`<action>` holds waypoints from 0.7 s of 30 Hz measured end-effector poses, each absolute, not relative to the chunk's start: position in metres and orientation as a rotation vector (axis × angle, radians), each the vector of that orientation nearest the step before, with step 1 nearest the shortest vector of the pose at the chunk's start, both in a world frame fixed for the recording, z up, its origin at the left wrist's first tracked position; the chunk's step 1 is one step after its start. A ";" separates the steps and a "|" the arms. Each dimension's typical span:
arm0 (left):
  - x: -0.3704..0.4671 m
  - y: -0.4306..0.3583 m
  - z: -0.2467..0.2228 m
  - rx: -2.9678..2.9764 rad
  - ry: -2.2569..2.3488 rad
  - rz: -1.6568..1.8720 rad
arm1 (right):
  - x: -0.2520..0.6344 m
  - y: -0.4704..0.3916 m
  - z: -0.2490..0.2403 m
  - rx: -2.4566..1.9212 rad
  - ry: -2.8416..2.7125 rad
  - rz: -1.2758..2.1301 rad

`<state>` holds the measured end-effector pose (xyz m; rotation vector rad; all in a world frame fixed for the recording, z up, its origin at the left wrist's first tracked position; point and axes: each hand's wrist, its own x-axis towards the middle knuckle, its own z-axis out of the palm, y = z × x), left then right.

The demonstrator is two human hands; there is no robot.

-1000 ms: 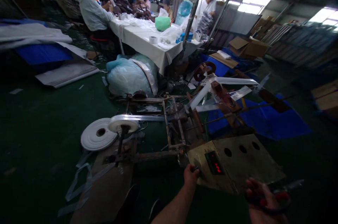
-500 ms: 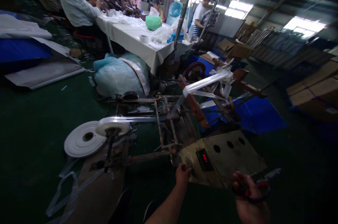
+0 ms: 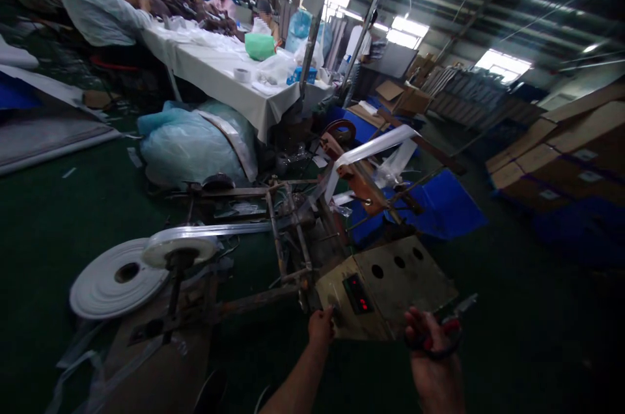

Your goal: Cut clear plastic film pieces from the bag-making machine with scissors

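Observation:
My left hand (image 3: 321, 327) is closed at a small knob or switch on the front of the metal control box (image 3: 410, 277), beside its red lit display (image 3: 357, 294). Right of the box, my right hand (image 3: 432, 336) holds scissors (image 3: 452, 329) with dark and red handles, blades pointing away to the upper right. A clear plastic strip (image 3: 239, 229) runs from an upright wheel-like roll (image 3: 180, 248) through the rusty frame (image 3: 276, 232) to the winding arms (image 3: 364, 186). A large white roll (image 3: 110, 280) lies at the left.
Behind the machine stands a white-covered table (image 3: 205, 75) with people seated along it. A bulging blue plastic bag (image 3: 195, 144) sits on the floor. Stacked cartons (image 3: 576, 153) are at the right. Blue sheeting (image 3: 439, 206) lies beyond the box.
The view has shifted, moving the scene left. The winding arms and the plastic on them have turned, and the display digits differ. My left hand remains at the box; my right still holds the scissors.

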<state>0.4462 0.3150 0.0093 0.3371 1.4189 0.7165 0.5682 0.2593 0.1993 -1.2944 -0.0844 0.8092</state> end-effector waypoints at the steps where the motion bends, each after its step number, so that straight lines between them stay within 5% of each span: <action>1: 0.447 0.315 0.009 0.323 1.404 0.732 | 0.568 0.259 0.199 -1.297 -0.073 0.808; 21: 0.448 0.314 0.003 0.321 1.399 0.784 | 0.563 0.262 0.207 -1.270 -0.018 0.810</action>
